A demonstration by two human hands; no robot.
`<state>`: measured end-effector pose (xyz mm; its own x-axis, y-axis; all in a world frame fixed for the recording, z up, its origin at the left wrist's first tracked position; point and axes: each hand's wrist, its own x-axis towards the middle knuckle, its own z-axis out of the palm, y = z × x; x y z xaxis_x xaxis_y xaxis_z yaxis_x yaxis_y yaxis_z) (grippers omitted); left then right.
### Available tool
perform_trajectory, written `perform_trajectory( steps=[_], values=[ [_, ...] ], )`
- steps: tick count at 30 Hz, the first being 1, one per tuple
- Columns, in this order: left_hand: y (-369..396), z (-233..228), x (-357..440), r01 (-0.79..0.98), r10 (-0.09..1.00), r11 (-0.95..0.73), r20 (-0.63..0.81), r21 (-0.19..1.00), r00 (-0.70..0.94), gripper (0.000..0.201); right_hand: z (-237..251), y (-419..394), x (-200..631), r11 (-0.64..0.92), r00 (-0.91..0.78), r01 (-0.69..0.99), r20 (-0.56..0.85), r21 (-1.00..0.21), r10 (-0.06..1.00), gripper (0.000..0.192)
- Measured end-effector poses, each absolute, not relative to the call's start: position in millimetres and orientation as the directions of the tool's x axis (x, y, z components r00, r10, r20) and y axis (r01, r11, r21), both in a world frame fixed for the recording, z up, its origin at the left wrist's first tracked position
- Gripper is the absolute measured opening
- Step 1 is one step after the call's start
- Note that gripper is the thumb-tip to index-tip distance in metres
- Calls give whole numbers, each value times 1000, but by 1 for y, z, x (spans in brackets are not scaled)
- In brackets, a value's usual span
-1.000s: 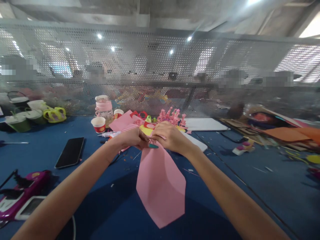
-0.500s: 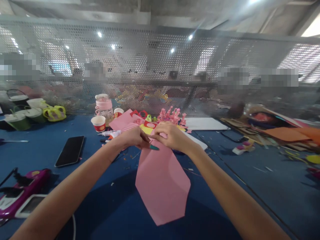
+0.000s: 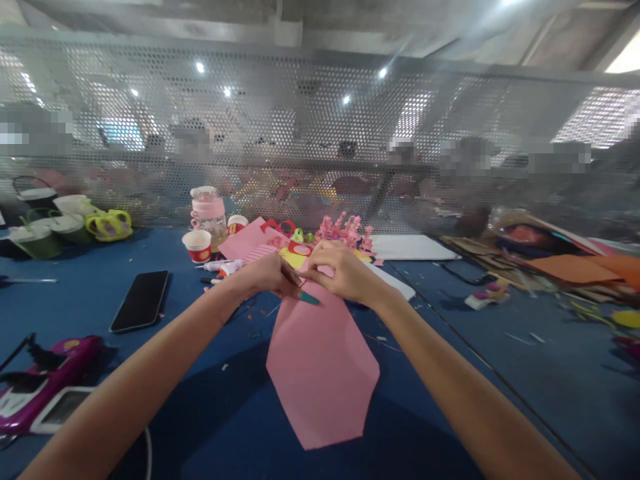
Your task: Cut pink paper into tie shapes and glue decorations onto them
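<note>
A large sheet of pink paper, with angled edges, hangs from my hands toward me above the blue table. At its top edge my left hand is closed, fingers pinching the paper. A short, pointed teal object sticks out from under that hand across the sheet; its kind is not clear. My right hand pinches the same top edge just beside the left, with thumb and index finger close together. The fingertips of both hands nearly meet, and the paper between them is partly hidden.
Behind my hands are pink paper flowers and a red-and-white paper cup. A black phone and a purple device lie at left. Cardboard and orange paper are piled at right. A perforated metal screen runs along the back.
The lower end of the pink paper has swung slightly left. The teal object's tip sits a little lower. Both hands stay almost in place on the top edge.
</note>
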<state>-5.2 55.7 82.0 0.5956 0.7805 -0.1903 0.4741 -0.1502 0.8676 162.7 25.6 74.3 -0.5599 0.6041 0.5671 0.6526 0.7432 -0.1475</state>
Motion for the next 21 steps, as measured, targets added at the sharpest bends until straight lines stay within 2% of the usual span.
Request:
perform_trajectory(
  steps=[9,13,17,21],
  values=[
    [53,83,-3,487,809,-142,-183,862,559,9,75,26,165,745,-575,647,539,-161,615,31],
    [52,84,-3,455,787,-175,-154,873,598,8,74,28,164,763,-593,630,545,-144,593,30],
    [49,89,-4,505,778,-147,-216,851,590,8,72,29,163,772,-598,631,589,-72,544,30],
    [50,87,-5,536,789,-102,-259,838,556,7,70,28,162,763,-578,644,622,-51,529,35]
  ],
)
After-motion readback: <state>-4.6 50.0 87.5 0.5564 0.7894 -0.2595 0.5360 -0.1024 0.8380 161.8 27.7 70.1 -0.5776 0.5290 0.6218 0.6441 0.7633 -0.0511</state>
